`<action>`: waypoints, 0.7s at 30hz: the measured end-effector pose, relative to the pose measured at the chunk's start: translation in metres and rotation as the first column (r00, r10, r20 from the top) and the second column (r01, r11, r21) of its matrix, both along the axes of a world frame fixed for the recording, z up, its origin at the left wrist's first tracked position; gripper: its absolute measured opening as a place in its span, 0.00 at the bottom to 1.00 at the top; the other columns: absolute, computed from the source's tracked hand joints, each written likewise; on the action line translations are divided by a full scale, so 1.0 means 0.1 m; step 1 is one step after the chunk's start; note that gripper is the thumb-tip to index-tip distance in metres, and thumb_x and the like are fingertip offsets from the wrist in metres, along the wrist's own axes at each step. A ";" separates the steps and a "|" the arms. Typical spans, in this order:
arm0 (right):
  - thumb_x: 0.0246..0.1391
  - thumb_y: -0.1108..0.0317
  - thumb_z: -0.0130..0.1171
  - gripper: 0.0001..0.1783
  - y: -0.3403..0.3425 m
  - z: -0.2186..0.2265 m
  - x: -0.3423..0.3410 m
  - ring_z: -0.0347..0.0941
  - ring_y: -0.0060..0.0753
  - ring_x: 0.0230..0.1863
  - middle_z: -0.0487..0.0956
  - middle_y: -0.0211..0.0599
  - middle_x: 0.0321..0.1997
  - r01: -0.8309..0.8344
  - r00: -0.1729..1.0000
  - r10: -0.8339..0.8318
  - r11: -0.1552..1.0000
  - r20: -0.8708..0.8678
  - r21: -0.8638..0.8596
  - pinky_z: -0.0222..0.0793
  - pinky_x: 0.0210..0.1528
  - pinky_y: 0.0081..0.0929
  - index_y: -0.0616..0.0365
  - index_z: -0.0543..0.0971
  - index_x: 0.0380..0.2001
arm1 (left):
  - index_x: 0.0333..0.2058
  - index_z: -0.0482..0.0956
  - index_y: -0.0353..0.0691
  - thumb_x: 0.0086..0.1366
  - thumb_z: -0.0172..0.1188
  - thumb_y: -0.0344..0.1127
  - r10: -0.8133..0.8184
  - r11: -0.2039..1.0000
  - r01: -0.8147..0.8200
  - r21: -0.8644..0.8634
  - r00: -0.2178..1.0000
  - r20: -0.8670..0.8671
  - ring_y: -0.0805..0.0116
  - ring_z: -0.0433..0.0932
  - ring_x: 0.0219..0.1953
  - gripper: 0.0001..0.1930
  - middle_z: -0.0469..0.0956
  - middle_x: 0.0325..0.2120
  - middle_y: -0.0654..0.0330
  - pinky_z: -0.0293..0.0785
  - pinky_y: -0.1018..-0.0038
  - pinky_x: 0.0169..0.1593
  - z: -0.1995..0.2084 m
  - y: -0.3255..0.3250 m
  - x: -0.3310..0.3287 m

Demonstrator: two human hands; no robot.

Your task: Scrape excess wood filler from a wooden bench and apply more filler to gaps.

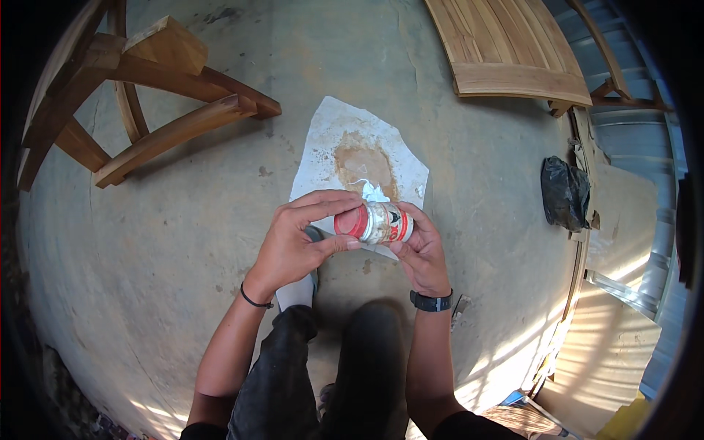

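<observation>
Between my two hands a small white plastic bottle (380,223) with red and black print and a dirty red cap (352,221) is held on its side. The fingers and thumb of my left hand (308,227) close around the cap end. My right hand (423,246) grips the bottle's base end. Beyond and below it, an irregular white board (312,158) lies on the floor. A brown powdery patch (367,163) is spread over its middle, and a pale blob (376,192) of something white shows just past the bottle.
Wooden frame furniture (176,81) stands on the concrete floor (183,257) at the far left. A slatted wooden table (521,77) is at the far right. Near the right wall rests a black plastic bag (565,193), beside flat sheets (620,220).
</observation>
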State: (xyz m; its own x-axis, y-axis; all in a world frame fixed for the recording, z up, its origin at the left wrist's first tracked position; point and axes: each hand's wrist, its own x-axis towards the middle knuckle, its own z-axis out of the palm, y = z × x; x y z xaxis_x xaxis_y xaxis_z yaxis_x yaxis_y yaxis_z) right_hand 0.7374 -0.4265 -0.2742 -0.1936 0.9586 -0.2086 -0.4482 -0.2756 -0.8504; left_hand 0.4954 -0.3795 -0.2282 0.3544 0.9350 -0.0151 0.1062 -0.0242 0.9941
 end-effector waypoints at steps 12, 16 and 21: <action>0.56 0.77 0.68 0.35 -0.11 0.11 -0.06 0.77 0.26 0.52 0.78 0.44 0.57 0.166 0.976 -0.172 0.984 0.131 0.059 0.74 0.55 0.25 0.69 0.66 0.64 | 0.50 0.84 0.38 0.46 0.78 0.30 0.027 0.991 -0.013 0.135 0.994 -0.103 0.59 0.81 0.53 0.29 0.82 0.51 0.53 0.77 0.65 0.58 0.11 0.04 0.04; 0.56 0.75 0.69 0.34 -0.10 0.13 -0.13 0.77 0.25 0.51 0.79 0.43 0.55 0.210 0.967 -0.219 0.975 0.131 0.079 0.75 0.52 0.24 0.69 0.67 0.63 | 0.51 0.83 0.37 0.46 0.78 0.30 0.033 0.994 -0.024 0.110 0.997 -0.076 0.61 0.82 0.53 0.29 0.82 0.50 0.52 0.78 0.66 0.58 0.06 0.03 0.04; 0.58 0.76 0.64 0.34 -0.13 0.10 -0.14 0.75 0.39 0.59 0.74 0.49 0.62 0.203 0.963 -0.226 0.967 0.147 0.153 0.76 0.61 0.42 0.65 0.63 0.66 | 0.51 0.83 0.37 0.46 0.79 0.29 0.041 0.996 -0.040 0.080 0.999 -0.017 0.63 0.82 0.52 0.30 0.82 0.50 0.52 0.78 0.67 0.59 0.10 0.05 0.05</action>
State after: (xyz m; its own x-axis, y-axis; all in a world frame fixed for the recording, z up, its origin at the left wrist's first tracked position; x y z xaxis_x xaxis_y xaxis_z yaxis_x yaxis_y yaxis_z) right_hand 0.7230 -0.4396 -0.2638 0.0451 0.9953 -0.0853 -0.3370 -0.0653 -0.9393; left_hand 0.5005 -0.3747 -0.2181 0.3167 0.9470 0.0537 0.1271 -0.0985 0.9870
